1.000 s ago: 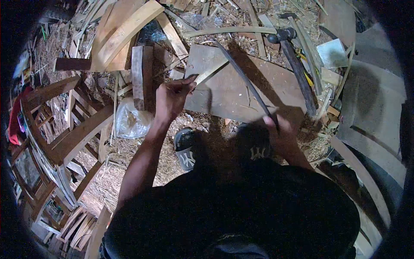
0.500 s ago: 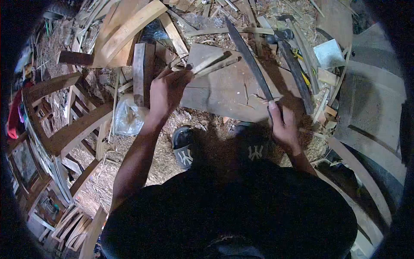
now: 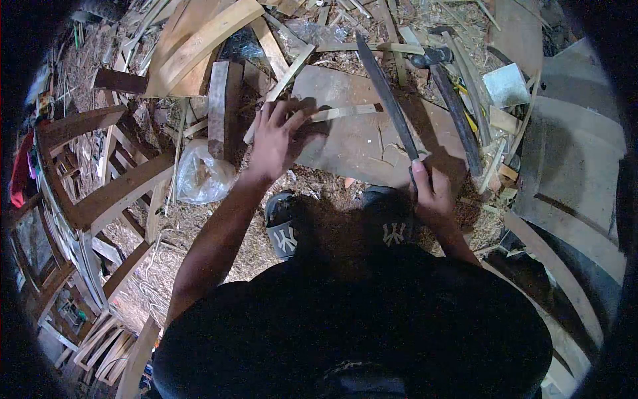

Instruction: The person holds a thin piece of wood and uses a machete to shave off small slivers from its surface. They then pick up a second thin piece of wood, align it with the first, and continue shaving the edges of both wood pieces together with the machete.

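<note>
My right hand (image 3: 433,189) is closed around the handle end of a machete (image 3: 389,93), its long dark blade pointing up and away over the board. My left hand (image 3: 272,143) is over the left side of the wide wooden board (image 3: 345,156), back upward and fingers partly spread. From its index finger side a thin pale wooden strip (image 3: 349,113) sticks out to the right, seemingly pinched; the thumb is hidden. A second wooden strip (image 3: 292,74) runs diagonally under or beside the fingers. Small splinters (image 3: 381,143) lie on the board.
A hammer (image 3: 452,106) lies right of the board. Left of it are a thick wooden block (image 3: 222,110) and a clear plastic bag (image 3: 201,176). A wooden frame (image 3: 123,189) stands at far left. Shavings and offcuts cover the floor around my sandals (image 3: 284,229).
My left hand has moved slightly right and its fingers have spread. The two strips, held together before, now point apart, one diagonally up. The machete has shifted slightly.
</note>
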Motion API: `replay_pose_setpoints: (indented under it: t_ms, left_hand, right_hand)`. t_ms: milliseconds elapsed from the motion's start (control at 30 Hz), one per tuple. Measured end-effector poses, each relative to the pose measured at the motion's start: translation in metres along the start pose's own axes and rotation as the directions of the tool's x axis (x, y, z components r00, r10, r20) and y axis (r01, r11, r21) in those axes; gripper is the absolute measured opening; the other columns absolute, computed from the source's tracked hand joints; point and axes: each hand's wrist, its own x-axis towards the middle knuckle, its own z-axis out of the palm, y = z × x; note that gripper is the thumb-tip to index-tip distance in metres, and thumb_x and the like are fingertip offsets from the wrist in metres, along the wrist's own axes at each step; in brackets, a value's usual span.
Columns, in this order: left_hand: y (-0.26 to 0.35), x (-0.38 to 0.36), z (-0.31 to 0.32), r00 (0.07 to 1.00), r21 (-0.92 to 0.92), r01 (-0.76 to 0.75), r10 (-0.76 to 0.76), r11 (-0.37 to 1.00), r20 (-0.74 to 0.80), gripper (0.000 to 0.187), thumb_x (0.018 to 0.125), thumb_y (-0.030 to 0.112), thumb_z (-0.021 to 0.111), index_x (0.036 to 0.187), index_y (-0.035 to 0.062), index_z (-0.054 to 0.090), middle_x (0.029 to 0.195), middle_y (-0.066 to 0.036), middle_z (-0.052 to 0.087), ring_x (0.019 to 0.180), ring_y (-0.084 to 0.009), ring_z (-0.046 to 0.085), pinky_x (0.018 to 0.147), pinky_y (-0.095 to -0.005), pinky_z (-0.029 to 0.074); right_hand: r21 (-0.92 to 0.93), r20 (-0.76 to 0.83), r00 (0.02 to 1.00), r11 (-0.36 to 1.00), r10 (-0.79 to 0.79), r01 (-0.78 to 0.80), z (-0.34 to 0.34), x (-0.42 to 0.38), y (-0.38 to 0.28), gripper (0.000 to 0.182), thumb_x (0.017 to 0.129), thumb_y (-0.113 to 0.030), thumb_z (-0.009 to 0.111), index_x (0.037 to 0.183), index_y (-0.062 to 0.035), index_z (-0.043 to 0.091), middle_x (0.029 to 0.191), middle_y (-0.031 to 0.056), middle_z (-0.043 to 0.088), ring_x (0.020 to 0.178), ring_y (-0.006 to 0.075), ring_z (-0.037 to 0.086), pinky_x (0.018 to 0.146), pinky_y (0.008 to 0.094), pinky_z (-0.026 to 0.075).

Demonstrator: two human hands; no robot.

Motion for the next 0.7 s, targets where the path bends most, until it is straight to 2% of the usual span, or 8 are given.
replay_pose_setpoints:
  t_ms: [67, 133, 267, 333, 467, 533, 633, 700]
  left_hand:
    - [-0.013, -0.005, 0.009, 0.999, 0.025, -0.047, 0.047, 0.999, -0.01, 0.04, 0.084, 0.02, 0.072, 0.123, 0.017, 0.065, 0.121, -0.011, 0.06, 0.116, -0.0369, 0.052, 0.1, -0.0528, 0.04]
    - [-0.018, 0.002, 0.011, 0.997, 0.052, -0.076, 0.077, 0.996, -0.013, 0.04, 0.085, 0.014, 0.068, 0.124, 0.0175, 0.065, 0.116, -0.01, 0.062, 0.114, -0.0343, 0.055, 0.096, -0.0488, 0.044]
    - [-0.009, 0.012, -0.001, 0.996, -0.048, 0.001, 0.004, 0.999, 0.093, 0.033, 0.087, 0.01, 0.061, 0.118, 0.0193, 0.067, 0.113, -0.01, 0.064, 0.097, -0.0327, 0.062, 0.082, -0.0448, 0.051]
    - [-0.005, 0.013, -0.002, 0.987, -0.068, 0.081, -0.071, 0.994, 0.144, 0.033, 0.087, 0.008, 0.06, 0.118, 0.019, 0.066, 0.112, -0.012, 0.064, 0.092, -0.0339, 0.064, 0.076, -0.0449, 0.054]
    - [-0.007, 0.018, 0.006, 0.987, -0.18, 0.101, -0.076, 0.979, 0.141, 0.035, 0.091, 0.007, 0.057, 0.122, 0.0195, 0.065, 0.105, -0.015, 0.066, 0.083, -0.0384, 0.067, 0.07, -0.0466, 0.056]
    - [-0.007, 0.02, 0.005, 0.994, -0.24, 0.074, -0.051, 0.968, 0.098, 0.035, 0.092, 0.008, 0.057, 0.123, 0.0199, 0.065, 0.102, -0.015, 0.066, 0.082, -0.0394, 0.067, 0.07, -0.0466, 0.056]
    - [-0.008, 0.021, 0.006, 0.997, -0.281, 0.035, -0.014, 0.959, 0.077, 0.034, 0.092, 0.01, 0.058, 0.123, 0.0191, 0.067, 0.097, -0.016, 0.067, 0.084, -0.0388, 0.067, 0.071, -0.046, 0.056]
    - [-0.006, 0.023, 0.005, 0.996, -0.28, 0.054, -0.03, 0.958, 0.088, 0.03, 0.094, 0.014, 0.059, 0.122, 0.0181, 0.068, 0.094, -0.016, 0.068, 0.082, -0.0394, 0.068, 0.069, -0.0462, 0.056]
  right_hand:
    - [-0.136, -0.083, 0.99, 0.986, -0.113, 0.101, 0.002, -0.002, 0.004, 0.035, 0.106, -0.028, 0.05, 0.081, -0.0048, 0.058, 0.062, 0.0009, 0.05, 0.057, 0.0116, 0.047, 0.054, 0.0322, 0.037]
    - [0.063, 0.011, 0.998, 0.996, 0.057, -0.058, -0.003, 0.0, -0.003, 0.025, 0.098, -0.026, 0.066, 0.082, -0.0062, 0.065, 0.065, 0.0105, 0.058, 0.058, 0.0275, 0.056, 0.057, 0.0416, 0.042]
    - [0.109, 0.069, 0.993, 0.988, 0.099, -0.106, -0.008, 0.005, -0.02, 0.025, 0.097, -0.028, 0.067, 0.083, -0.0067, 0.067, 0.066, 0.0095, 0.059, 0.059, 0.0267, 0.057, 0.057, 0.0407, 0.043]
    - [0.029, 0.008, 0.999, 0.999, 0.042, -0.043, -0.003, 0.002, -0.012, 0.036, 0.104, -0.031, 0.053, 0.085, -0.0023, 0.063, 0.065, 0.0065, 0.053, 0.06, 0.0176, 0.051, 0.058, 0.0359, 0.041]
    - [-0.042, -0.105, 0.994, 0.999, -0.017, 0.012, -0.004, 0.004, -0.03, 0.037, 0.104, -0.032, 0.052, 0.084, -0.0028, 0.063, 0.063, 0.0061, 0.052, 0.058, 0.0185, 0.051, 0.059, 0.0368, 0.041]
    - [0.072, -0.016, 0.999, 0.996, 0.046, -0.045, -0.01, 0.006, -0.044, 0.037, 0.104, -0.032, 0.052, 0.083, -0.0033, 0.063, 0.065, 0.0064, 0.054, 0.059, 0.0206, 0.051, 0.059, 0.0374, 0.041]
    - [0.033, 0.166, 0.97, 0.982, 0.176, -0.184, -0.011, 0.011, -0.036, 0.037, 0.103, -0.032, 0.053, 0.082, -0.004, 0.063, 0.065, 0.0077, 0.056, 0.059, 0.0233, 0.053, 0.06, 0.038, 0.042]
    - [0.02, 0.163, 0.965, 0.978, 0.203, -0.209, -0.007, 0.011, -0.04, 0.036, 0.103, -0.032, 0.054, 0.082, -0.0038, 0.063, 0.064, 0.0088, 0.056, 0.059, 0.024, 0.054, 0.059, 0.038, 0.042]
